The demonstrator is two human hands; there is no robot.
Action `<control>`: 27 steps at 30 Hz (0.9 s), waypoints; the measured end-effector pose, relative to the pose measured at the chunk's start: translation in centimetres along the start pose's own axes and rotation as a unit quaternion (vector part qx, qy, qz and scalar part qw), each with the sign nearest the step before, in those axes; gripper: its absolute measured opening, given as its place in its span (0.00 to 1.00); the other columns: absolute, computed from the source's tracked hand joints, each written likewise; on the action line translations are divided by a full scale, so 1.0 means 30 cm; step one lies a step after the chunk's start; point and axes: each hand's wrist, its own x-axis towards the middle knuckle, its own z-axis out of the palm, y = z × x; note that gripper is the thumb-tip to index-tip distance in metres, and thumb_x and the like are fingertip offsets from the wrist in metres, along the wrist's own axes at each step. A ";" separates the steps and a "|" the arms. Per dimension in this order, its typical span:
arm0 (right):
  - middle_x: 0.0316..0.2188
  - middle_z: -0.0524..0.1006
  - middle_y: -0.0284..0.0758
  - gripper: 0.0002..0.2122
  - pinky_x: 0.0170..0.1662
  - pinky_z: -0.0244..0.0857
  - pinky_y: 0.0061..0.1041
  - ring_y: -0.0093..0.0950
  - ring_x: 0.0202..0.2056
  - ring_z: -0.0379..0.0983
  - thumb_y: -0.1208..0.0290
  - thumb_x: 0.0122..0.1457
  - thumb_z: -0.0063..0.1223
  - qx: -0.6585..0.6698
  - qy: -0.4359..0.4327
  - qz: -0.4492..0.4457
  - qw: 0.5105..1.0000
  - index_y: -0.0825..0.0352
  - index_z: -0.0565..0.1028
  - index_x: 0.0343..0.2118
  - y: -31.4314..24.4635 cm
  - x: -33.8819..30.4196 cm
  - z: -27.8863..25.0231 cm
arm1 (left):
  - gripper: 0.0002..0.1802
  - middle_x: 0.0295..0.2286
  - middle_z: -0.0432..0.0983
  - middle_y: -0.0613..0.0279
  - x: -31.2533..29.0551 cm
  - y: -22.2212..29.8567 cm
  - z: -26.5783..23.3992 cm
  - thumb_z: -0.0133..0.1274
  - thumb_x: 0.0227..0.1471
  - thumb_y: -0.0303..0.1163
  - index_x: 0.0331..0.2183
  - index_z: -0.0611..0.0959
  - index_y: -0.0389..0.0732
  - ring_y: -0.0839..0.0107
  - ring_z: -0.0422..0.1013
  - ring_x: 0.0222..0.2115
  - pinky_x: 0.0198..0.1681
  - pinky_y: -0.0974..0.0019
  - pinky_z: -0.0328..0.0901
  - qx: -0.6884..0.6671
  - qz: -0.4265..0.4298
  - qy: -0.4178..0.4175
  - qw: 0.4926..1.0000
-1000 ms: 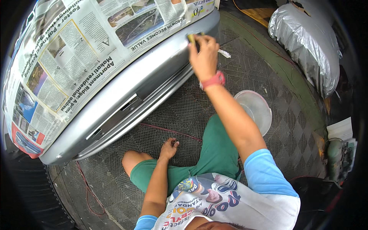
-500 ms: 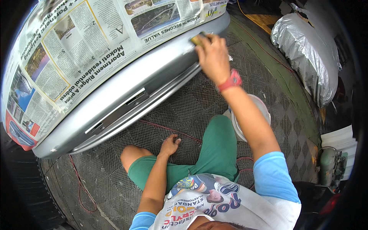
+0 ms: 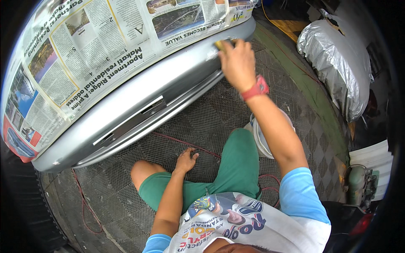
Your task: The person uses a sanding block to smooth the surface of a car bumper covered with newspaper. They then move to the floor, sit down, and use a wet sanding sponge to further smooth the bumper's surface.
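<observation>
My right hand (image 3: 239,65), with a red watch (image 3: 256,87) at the wrist, grips a small yellow-and-dark sponge (image 3: 219,45). The sponge lies against the upper face of a silver-grey car bumper (image 3: 147,86), close to its far right end. Most of the sponge is hidden by my fingers. Newspaper (image 3: 105,55) covers the car body directly above the bumper. Low over the floor mat, beside my bent knee, my left hand (image 3: 185,160) hangs with fingers apart, holding nothing.
A white bucket (image 3: 260,139) stands partly under my right forearm. Thin red hoses (image 3: 86,200) run over the dark ridged floor mat (image 3: 202,114). To the far right are a silver-sheeted object (image 3: 333,63) and a green machine with a rounded tank (image 3: 357,180).
My right hand and the sponge have moved very slightly over the bumper, staying near its right end. The whole view has shifted a little; my left hand keeps its pose.
</observation>
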 end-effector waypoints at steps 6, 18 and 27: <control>0.47 0.78 0.50 0.14 0.50 0.69 0.47 0.49 0.49 0.73 0.65 0.62 0.59 -0.007 0.000 0.082 0.997 0.58 0.82 0.51 0.169 0.067 0.044 | 0.29 0.56 0.76 0.46 0.014 -0.009 0.007 0.57 0.62 0.47 0.58 0.78 0.40 0.48 0.70 0.60 0.64 0.51 0.63 0.024 0.012 -0.008 1.000; 0.50 0.76 0.48 0.15 0.53 0.67 0.48 0.49 0.51 0.71 0.66 0.62 0.60 0.006 0.033 0.122 0.992 0.58 0.81 0.51 0.120 0.025 0.074 | 0.27 0.56 0.76 0.44 -0.022 -0.014 -0.005 0.57 0.63 0.46 0.57 0.78 0.40 0.46 0.72 0.58 0.63 0.50 0.65 0.046 0.018 0.011 0.999; 0.48 0.76 0.48 0.14 0.53 0.66 0.48 0.48 0.51 0.71 0.66 0.62 0.59 0.001 0.044 0.120 0.992 0.58 0.81 0.50 0.156 0.028 0.066 | 0.27 0.56 0.77 0.44 -0.026 -0.020 -0.011 0.57 0.62 0.45 0.56 0.79 0.38 0.47 0.72 0.58 0.62 0.50 0.65 0.021 0.009 0.003 1.000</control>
